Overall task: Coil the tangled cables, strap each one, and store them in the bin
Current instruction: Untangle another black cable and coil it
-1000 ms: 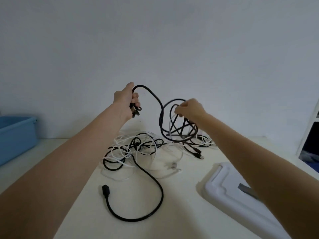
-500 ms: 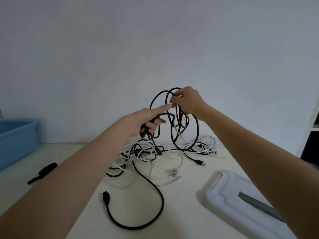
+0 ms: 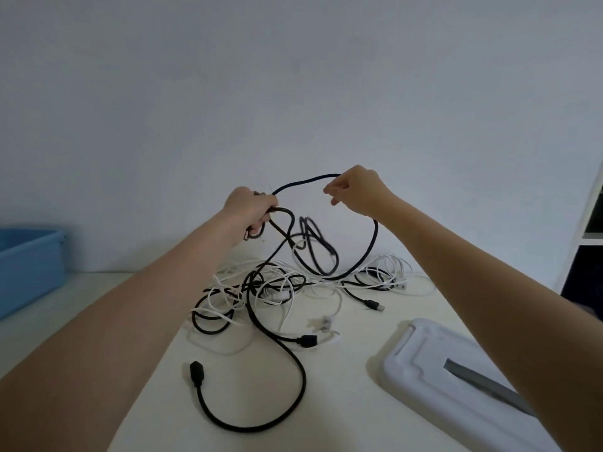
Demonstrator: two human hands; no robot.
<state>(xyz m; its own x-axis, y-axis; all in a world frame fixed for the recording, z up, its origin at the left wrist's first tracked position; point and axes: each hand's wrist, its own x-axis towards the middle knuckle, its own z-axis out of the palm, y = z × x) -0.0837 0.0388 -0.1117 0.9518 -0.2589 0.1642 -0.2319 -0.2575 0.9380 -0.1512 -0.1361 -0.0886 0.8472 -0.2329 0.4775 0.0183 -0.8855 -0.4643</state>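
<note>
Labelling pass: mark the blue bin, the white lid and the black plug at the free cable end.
blue bin (image 3: 27, 265), head view, front wall.
white lid (image 3: 424, 386), head view, bare top.
black plug (image 3: 196, 373), head view, plug body.

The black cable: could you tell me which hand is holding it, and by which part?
Both: the left hand grips the black cable near one end, and the right hand pinches the top of its raised loop.

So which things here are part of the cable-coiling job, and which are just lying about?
Part of the job:
- black cable, gripped by the left hand and pinched by the right hand
- tangle of black and white cables on the table
- blue bin, far left

Lying about:
- white tray with a grey strip on it
- white shelf unit, far right
</note>
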